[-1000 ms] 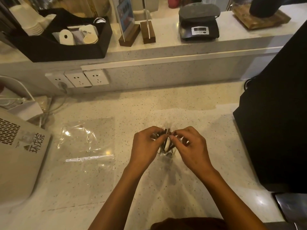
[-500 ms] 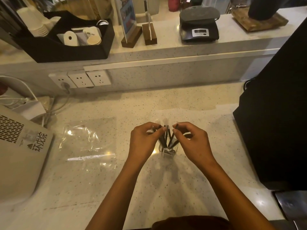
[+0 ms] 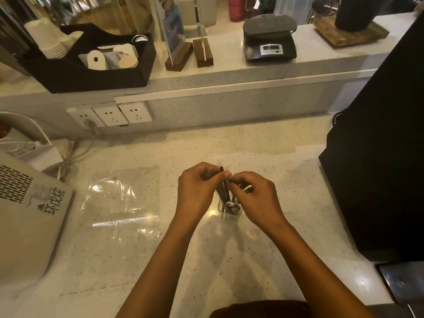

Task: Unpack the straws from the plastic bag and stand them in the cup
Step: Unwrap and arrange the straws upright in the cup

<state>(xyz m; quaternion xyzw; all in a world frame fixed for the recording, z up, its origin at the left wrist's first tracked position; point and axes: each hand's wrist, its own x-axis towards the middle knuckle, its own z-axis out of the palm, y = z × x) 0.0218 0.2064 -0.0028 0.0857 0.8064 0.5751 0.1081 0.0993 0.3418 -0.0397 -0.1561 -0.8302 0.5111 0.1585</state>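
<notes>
Head view showed the left hand and right hand both pinching the tops of dark straws standing in a clear cup between them — the bag lay flat to the left on the counter.

Left hand: curled, thumb and fingertips pinched on the upper ends of the dark straws. Right hand: beside it, fingertips closed at the same straw tops, meeting the left thumb. Clear cup: below and between both hands, on the speckled counter, straws standing in it, leaning slightly. Empty clear plastic bag: flat on the counter, well left of the left hand. Black scale: on the raised ledge beyond the hands.
</notes>
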